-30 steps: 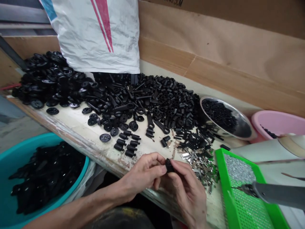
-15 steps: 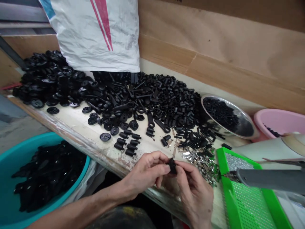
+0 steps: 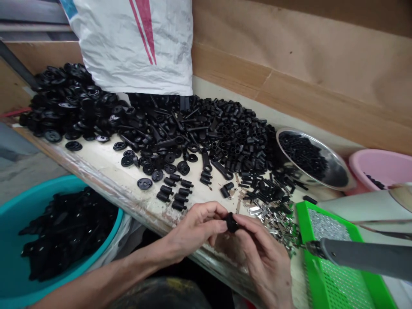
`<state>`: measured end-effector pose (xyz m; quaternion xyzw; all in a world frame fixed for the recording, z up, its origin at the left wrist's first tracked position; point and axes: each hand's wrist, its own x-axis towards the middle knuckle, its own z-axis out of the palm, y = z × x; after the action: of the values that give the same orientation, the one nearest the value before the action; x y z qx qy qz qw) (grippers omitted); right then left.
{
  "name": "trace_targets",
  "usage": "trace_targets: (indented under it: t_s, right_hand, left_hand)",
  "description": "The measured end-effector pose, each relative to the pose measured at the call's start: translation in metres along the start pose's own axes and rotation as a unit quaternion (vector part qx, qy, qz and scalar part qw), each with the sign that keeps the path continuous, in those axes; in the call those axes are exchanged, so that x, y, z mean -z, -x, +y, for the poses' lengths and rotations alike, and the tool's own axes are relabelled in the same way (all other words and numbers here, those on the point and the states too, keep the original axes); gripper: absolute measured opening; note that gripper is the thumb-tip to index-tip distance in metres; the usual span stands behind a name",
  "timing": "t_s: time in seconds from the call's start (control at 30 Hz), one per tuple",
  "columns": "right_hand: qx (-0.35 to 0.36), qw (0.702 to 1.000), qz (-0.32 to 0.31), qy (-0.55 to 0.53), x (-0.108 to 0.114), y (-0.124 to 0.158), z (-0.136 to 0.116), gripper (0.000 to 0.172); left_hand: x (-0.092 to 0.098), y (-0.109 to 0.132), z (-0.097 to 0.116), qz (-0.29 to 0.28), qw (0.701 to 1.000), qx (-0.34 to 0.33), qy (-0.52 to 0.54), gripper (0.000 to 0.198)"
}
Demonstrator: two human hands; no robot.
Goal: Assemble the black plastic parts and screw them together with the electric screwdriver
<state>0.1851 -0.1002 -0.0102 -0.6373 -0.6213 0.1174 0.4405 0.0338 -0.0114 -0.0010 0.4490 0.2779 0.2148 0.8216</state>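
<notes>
Between my two hands, over the table's front edge, is a small black plastic part (image 3: 231, 222); its exact shape is partly covered by fingers. My left hand (image 3: 201, 225) pinches it from the left, thumb and fingertips closed on it. From the right, my right hand (image 3: 262, 246) grips the same part with thumb and forefinger. Just beyond the hands lie small flat metal pieces (image 3: 273, 221) and short black rods (image 3: 267, 189). Several black cylinders (image 3: 178, 197) with narrow tips are lined up on the table to the left of my hands.
Behind lie heaps of black discs (image 3: 67, 107), levers (image 3: 167, 128) and tubes (image 3: 238, 133) under a white sack (image 3: 138, 47). A steel bowl (image 3: 337, 171), pink basin (image 3: 386, 161), green tray (image 3: 310, 257) of screws and grey electric screwdriver (image 3: 360, 255) stand right; a teal tub (image 3: 61, 182) stands lower left.
The view has shifted slightly, so the table's contents sit a little further right. Both hands stay on the black part, which appears turned a little, with the right fingers shifted on it.
</notes>
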Motion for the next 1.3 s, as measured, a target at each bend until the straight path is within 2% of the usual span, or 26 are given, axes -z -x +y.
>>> trace_targets:
  t_s: [0.07, 0.2, 0.4, 0.6, 0.7, 0.8, 0.9, 1.0, 1.07, 1.2, 1.3]
  right_hand:
    - [-0.032, 0.999, -0.024, -0.017, 0.002, 0.000, 0.002, 0.024]
    - [-0.097, 0.993, -0.006, -0.067, -0.001, 0.001, 0.005, 0.019]
    - [-0.057, 0.995, -0.014, -0.080, -0.008, 0.005, 0.004, 0.020]
    - [-0.125, 0.988, 0.016, -0.095, -0.013, 0.013, 0.003, 0.039]
    - [-0.089, 0.993, 0.042, -0.059, -0.016, 0.013, 0.004, 0.033]
    - [-0.074, 0.994, 0.050, -0.055, -0.016, 0.010, 0.004, 0.027]
    - [-0.123, 0.986, 0.063, -0.093, -0.013, 0.009, 0.000, 0.024]
    - [-0.120, 0.986, 0.090, -0.072, -0.012, 0.008, -0.003, 0.023]
    - [-0.137, 0.982, 0.080, -0.098, -0.012, 0.008, -0.003, 0.022]
    - [-0.228, 0.946, 0.085, -0.215, -0.015, 0.007, 0.001, 0.026]
    - [-0.238, 0.936, 0.095, -0.240, -0.016, 0.007, 0.004, 0.029]
  left_hand:
    - [0.002, 0.000, 0.002, 0.002, 1.000, 0.006, -0.007, 0.021]
    - [0.005, -0.001, 0.006, 0.003, 0.999, 0.030, -0.009, 0.018]
    - [0.012, -0.007, 0.007, 0.019, 0.996, 0.089, 0.015, 0.011]
    - [0.009, -0.011, 0.006, 0.052, 0.993, 0.106, 0.026, 0.007]
    - [0.002, -0.010, 0.008, 0.073, 0.990, 0.112, 0.049, 0.007]
    - [-0.004, -0.008, 0.010, 0.087, 0.990, 0.086, 0.065, 0.008]
    - [-0.004, -0.007, 0.008, 0.081, 0.992, 0.067, 0.069, 0.009]
    - [0.000, -0.009, 0.002, 0.054, 0.987, 0.073, 0.129, 0.009]
    - [0.003, -0.011, -0.002, 0.028, 0.983, 0.072, 0.168, 0.011]
    - [0.006, -0.012, -0.005, 0.022, 0.983, 0.065, 0.171, 0.013]
    - [0.006, -0.010, -0.003, 0.028, 0.985, 0.063, 0.161, 0.015]
